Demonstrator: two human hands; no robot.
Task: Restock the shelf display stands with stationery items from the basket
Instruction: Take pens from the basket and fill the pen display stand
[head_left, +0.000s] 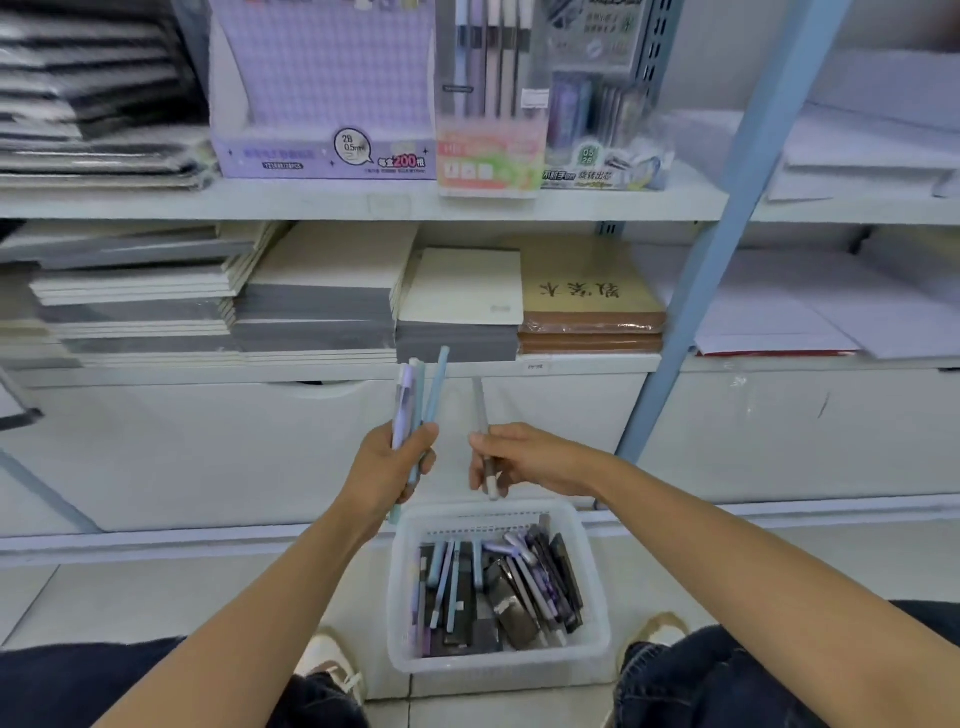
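As I look down through the head camera, my left hand (395, 467) has its fingers curled round a small bunch of pens (418, 395), purple and pale blue. They stand nearly upright, their tops fanning out in front of the lower shelf edge. Just to the right and apart from it, my right hand (524, 457) pinches a single grey pen (481, 415) between thumb and fingers. That pen is also close to upright, with its lower end poking out below the hand. Both hands hang above the back rim of the clear plastic basket (498, 662), which sits on the floor tiles between my knees. More pens and dark flat packets (519, 587) lie heaped inside it. On the upper shelf (363, 202) three displays stand side by side. At the left is a purple box (322, 104) marked 2B 0.5mm, in the middle a pink-fronted pen stand (488, 104) with pens upright in it, and just beside that on the right a clear stand (597, 114). The middle shelf carries stacks of notebooks (311, 306) and a brown wrapped pad (592, 306). A blue post (727, 234) rises to their right.
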